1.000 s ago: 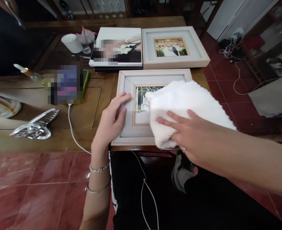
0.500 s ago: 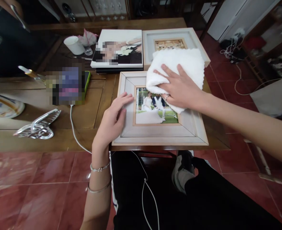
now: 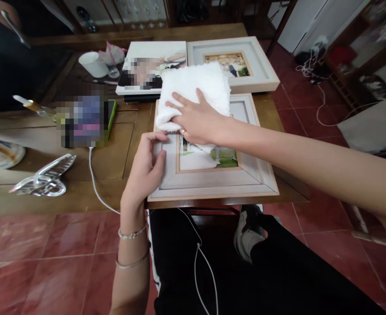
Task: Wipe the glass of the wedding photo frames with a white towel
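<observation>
The right hand [image 3: 197, 117] lies flat, fingers spread, on the white fluffy cloth [image 3: 199, 81], and together they hide the upper part of the photograph [image 3: 228, 158] in the whitish rectangular frame [image 3: 212, 186], positioned at the near edge of the brown wooden table [image 3: 114, 173]. The left hand [image 3: 144, 166], loosely bent and unclenched, rests against the frame's left side. The pixelated, green-edged device [image 3: 91, 120] is apparently a phone; its white cable [image 3: 94, 177] disappears behind the left wrist.
</observation>
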Demonstrator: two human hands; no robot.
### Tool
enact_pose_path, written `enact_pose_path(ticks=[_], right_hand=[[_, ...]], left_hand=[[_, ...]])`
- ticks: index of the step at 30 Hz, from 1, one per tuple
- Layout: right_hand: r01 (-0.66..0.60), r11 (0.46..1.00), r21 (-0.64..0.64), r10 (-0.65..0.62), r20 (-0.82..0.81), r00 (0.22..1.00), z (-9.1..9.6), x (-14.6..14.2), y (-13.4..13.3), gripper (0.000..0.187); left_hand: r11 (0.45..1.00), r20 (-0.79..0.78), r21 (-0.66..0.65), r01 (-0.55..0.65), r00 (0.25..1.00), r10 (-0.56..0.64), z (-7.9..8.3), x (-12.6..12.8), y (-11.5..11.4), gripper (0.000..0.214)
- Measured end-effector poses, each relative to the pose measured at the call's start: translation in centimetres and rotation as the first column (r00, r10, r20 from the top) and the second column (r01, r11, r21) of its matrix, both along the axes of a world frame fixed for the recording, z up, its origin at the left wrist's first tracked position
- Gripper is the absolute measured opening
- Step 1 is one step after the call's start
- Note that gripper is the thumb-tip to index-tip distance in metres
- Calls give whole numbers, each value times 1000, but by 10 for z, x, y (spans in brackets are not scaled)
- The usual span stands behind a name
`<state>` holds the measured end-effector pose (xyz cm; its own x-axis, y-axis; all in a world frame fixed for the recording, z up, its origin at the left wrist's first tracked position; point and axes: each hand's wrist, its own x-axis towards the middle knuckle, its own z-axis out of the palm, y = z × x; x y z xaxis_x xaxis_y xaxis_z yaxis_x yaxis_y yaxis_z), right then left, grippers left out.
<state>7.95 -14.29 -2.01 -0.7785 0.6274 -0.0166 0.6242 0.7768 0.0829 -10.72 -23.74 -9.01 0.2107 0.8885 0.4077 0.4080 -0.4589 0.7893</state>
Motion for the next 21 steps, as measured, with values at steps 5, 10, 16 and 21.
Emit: enact_pose_path(ticks=[5,10,16,21], right_hand=[[59,997,-45,-59,12,998,5,39,-6,43],[179,981,-78,-181,-24,983,8,92,-7,43],[254,957,-137,-254,17,967,11,90,-30,48],[244,933,-263,-216,132,968,29,54,-92,44]], left_hand=[[1000,21,11,17,1000,-17,0,2,0,32],[1000,-5,11,9,1000,-9,1,3,0,34],[1000,-14,11,7,1000,-7,4,4,-2,34],[1000,-21,20,3,1000,-3,7,6,-3,32]])
